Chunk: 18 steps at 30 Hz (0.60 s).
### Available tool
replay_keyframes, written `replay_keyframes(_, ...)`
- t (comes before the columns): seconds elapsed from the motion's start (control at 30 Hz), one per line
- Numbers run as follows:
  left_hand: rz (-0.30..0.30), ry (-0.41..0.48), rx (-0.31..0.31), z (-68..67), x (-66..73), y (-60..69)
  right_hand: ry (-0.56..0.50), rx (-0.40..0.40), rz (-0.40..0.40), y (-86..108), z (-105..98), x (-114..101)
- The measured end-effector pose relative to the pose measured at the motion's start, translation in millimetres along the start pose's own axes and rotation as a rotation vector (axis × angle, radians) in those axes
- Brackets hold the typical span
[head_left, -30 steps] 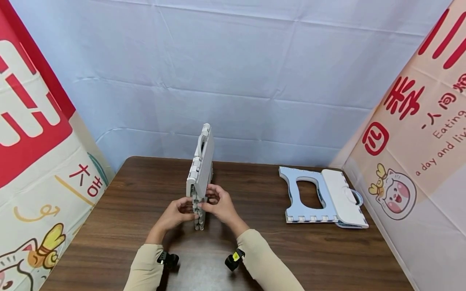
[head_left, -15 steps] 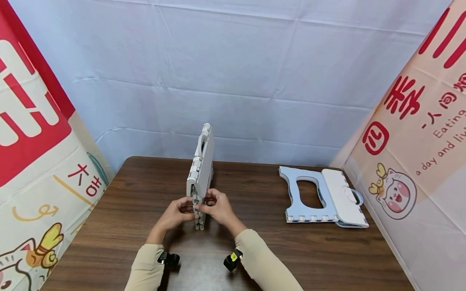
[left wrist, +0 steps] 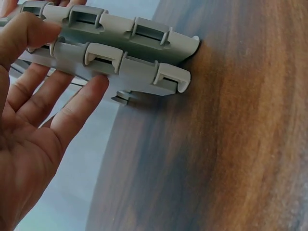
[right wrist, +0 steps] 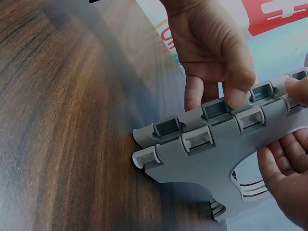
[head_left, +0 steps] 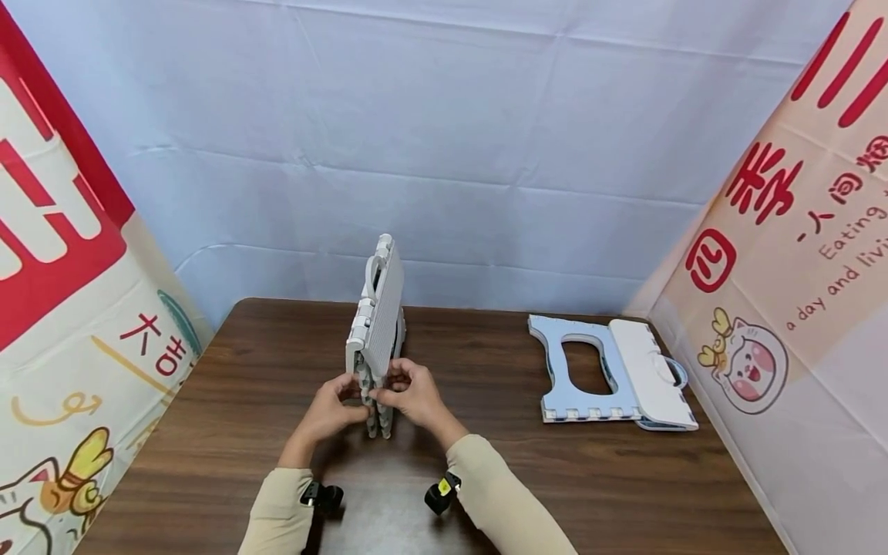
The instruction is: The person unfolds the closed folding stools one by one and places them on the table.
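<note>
A grey-and-white folding stool [head_left: 385,320] stands nearly folded on its leg ends, left of the table's middle, its white top upright with a carry handle [head_left: 373,276] on the left. My left hand [head_left: 326,416] pinches the near edge of the left leg panel between thumb and fingers. On the right panel, my right hand [head_left: 418,399] has its thumb at the edge and its other fingers round the far side. A narrow gap parts the two grey leg panels [right wrist: 192,166] in the right wrist view. Their hinged edges [left wrist: 139,77] show in the left wrist view.
A second folding stool [head_left: 627,378], light blue and white, lies flat at the right of the brown wooden table [head_left: 472,493]. A pale cloth [head_left: 444,169] hangs behind the table. Printed banners [head_left: 749,308] flank it.
The stool's two leg panels have come slightly apart at the near end, and its top has shifted a little left. Earlier, my right hand slid slightly down. The head view has turned slightly.
</note>
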<state>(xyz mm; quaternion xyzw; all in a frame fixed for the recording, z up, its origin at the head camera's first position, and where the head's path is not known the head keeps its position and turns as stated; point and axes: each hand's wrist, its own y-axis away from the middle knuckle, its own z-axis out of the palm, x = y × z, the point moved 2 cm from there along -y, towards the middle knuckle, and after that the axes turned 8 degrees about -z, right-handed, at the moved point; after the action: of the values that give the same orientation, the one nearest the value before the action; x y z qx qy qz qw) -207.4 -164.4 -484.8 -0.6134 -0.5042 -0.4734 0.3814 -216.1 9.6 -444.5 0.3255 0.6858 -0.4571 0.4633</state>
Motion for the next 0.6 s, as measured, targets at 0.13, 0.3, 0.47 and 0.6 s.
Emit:
replay_keyframes(0.13,0.013,-0.016,0.014,0.2,-11.3,-6.8,0.010,-0.009,0.010,1.0,-3,1)
replay_keyframes(0.3,0.021,-0.043,0.035,-2.7,-25.2,-12.7,0.002,-0.016,0.018,1.0,-4,1)
replay_keyframes(0.47,0.035,-0.043,0.040,-4.2,-6.8,-5.3,-0.014,-0.022,0.023,0.8,-5,1)
replay_keyframes(0.6,0.031,-0.072,0.063,-6.9,-19.1,-8.7,-0.025,-0.036,0.030,1.2,-5,1)
